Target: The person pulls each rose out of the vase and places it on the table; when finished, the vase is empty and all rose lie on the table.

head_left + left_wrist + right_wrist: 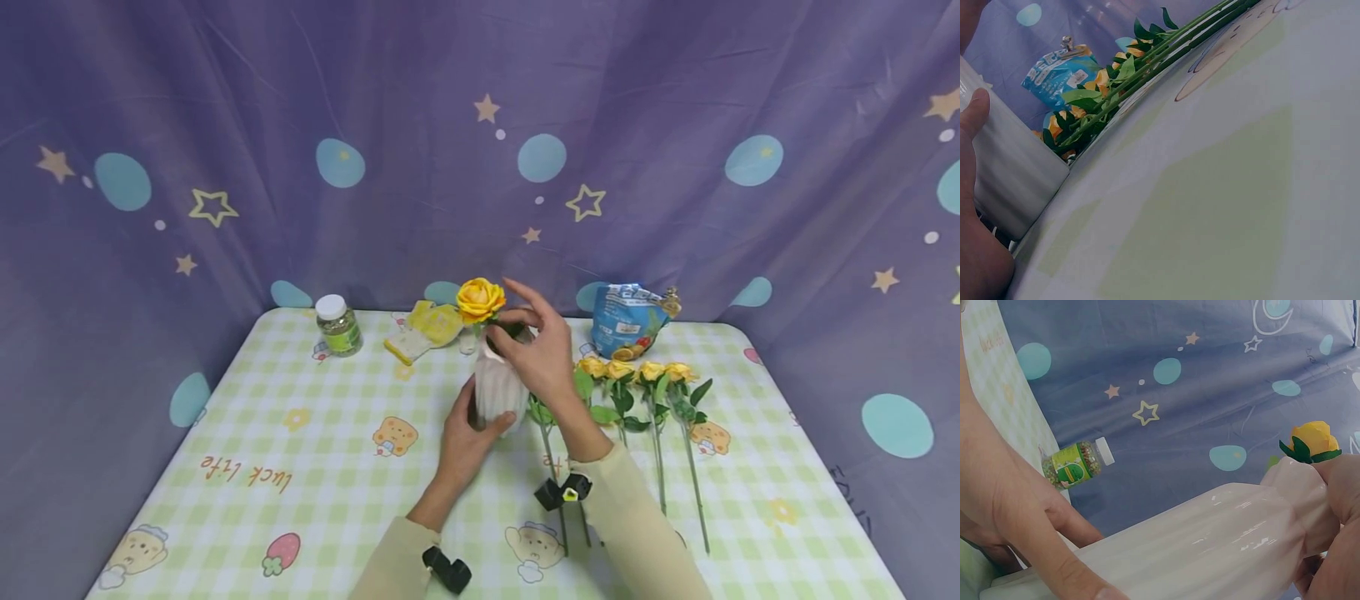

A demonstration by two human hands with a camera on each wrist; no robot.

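Note:
A white fluted vase stands on the table, a yellow rose rising from its mouth. My left hand grips the vase's lower body, thumb across the near side; in the left wrist view the thumb lies on the smooth white wall. Over the mouth is my right hand, thumb and a bent finger pinching just below the bloom while the index finger points up past it. In the right wrist view, the rose shows green leaves at the vase's rim, and the right hand hides its stem.
Several yellow roses lie right of the vase, stems toward me, partly under the right forearm. Behind them stands a blue bag with a clip. Yellow-and-white gloves and a white-lidded jar are at the back left.

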